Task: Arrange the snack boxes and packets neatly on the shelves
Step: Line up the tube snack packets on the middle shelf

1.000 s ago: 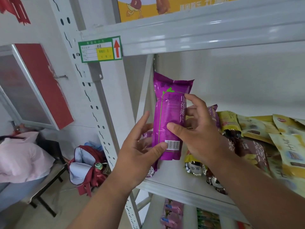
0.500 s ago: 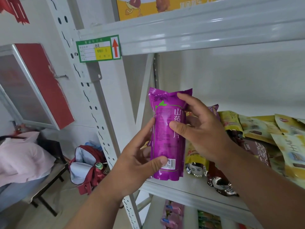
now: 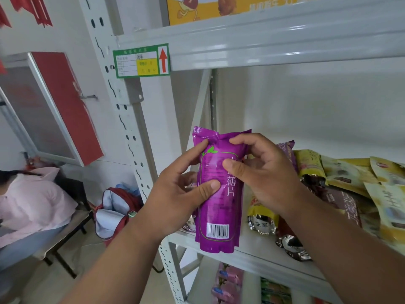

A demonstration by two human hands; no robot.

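A tall purple snack packet with a barcode near its bottom stands upright over the front edge of the grey shelf. My left hand holds its left side, thumb across the front and forefinger up by the top seal. My right hand pinches the packet's upper right part between thumb and fingers. Behind it on the shelf lie another purple packet, yellow packets and brown foil packets in a loose pile.
A perforated shelf upright stands just left of my hands. The shelf above carries a yellow box and a green price label. More packets sit on the shelf below. A red backpack and a seated person are at left.
The purple packet has come down and toward the shelf's front edge. My left hand slid up its side and my right hand shifted to its top.
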